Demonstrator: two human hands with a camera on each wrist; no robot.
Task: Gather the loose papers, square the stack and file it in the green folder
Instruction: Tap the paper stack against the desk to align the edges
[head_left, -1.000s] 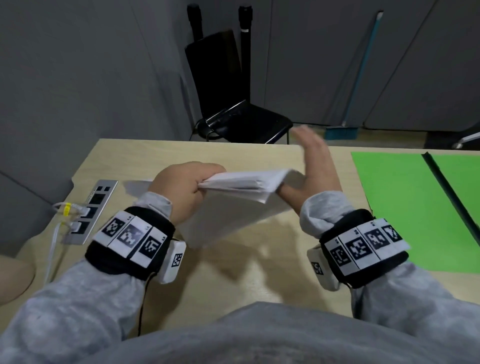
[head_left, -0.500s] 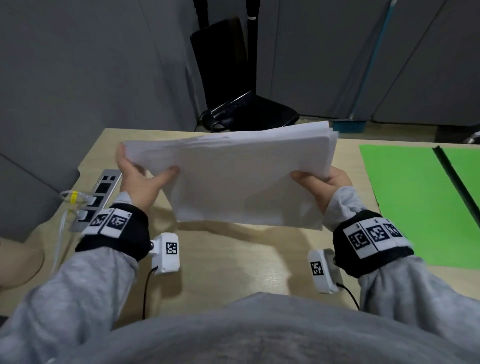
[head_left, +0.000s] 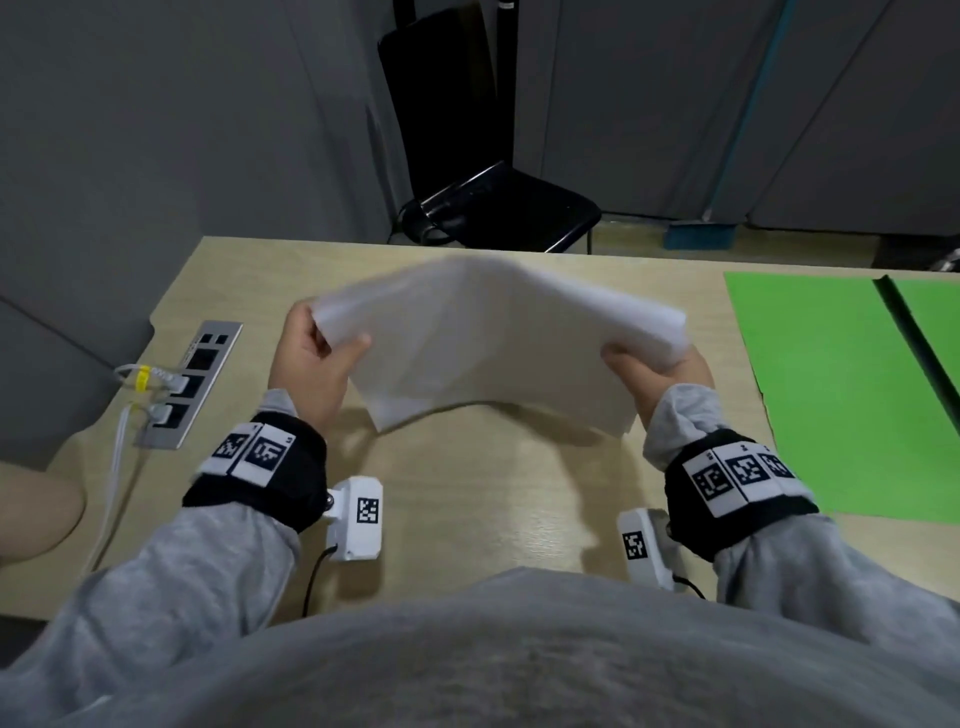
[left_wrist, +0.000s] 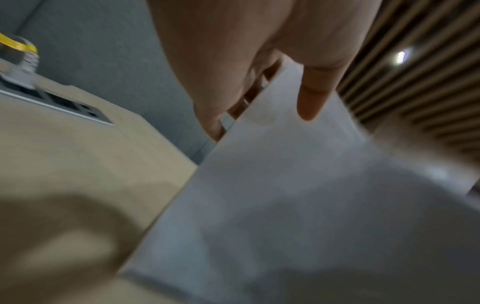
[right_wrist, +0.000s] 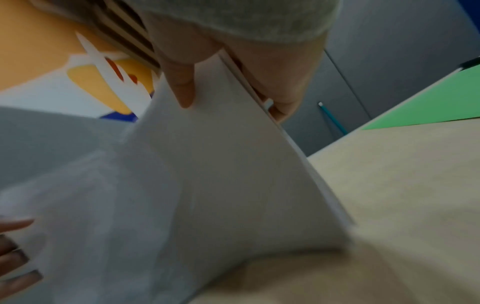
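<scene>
A stack of white papers (head_left: 493, 338) hangs above the middle of the wooden table (head_left: 467, 519), bowed upward in its middle and motion-blurred. My left hand (head_left: 317, 358) grips its left edge, thumb on the near face. My right hand (head_left: 654, 364) grips its right edge the same way. In the left wrist view the left thumb (left_wrist: 311, 98) presses the papers (left_wrist: 285, 205), fingers behind. In the right wrist view the right thumb (right_wrist: 182, 86) lies on the papers (right_wrist: 207, 185). The green folder (head_left: 831, 395) lies open flat at the table's right.
A grey power strip (head_left: 192, 379) with white plugs and cables is set into the table's left edge. A black chair (head_left: 483, 156) stands beyond the far edge. A broom (head_left: 727, 156) leans on the wall behind.
The papers went from lying low in both hands to being held upright, and now they tilt flatter and bow upward. Both hands moved to the stack's side edges.
</scene>
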